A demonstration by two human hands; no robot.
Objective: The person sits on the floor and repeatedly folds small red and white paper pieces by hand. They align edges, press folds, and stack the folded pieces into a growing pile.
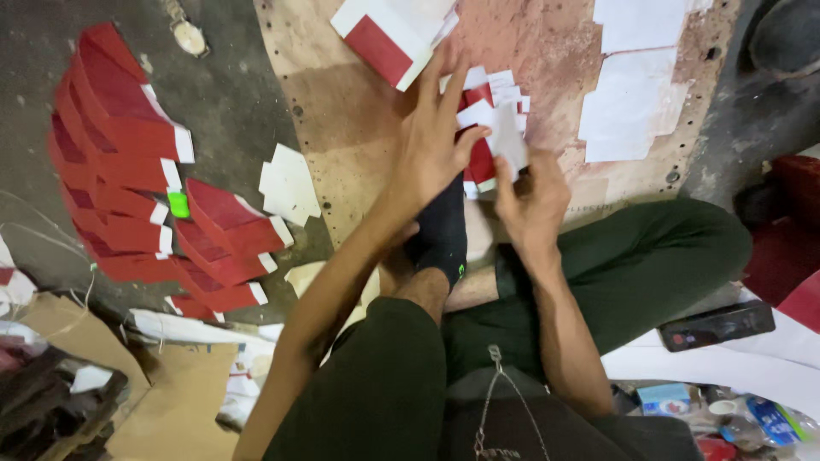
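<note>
My left hand (436, 137) lies with fingers spread over a small pile of red and white paper pieces (500, 94) on a brown board (359, 111). My right hand (534, 201) pinches a white paper piece (510, 141) at the pile's lower right edge. A foot in a black sock (444, 235) rests just below both hands.
Rows of folded red and white paper packets (128, 162) overlap on the dark floor at left. A stack of red and white sheets (389, 34) sits at the top, white sheets (636, 94) at upper right. A dark phone (717, 324) lies at right, cardboard (171, 401) at lower left.
</note>
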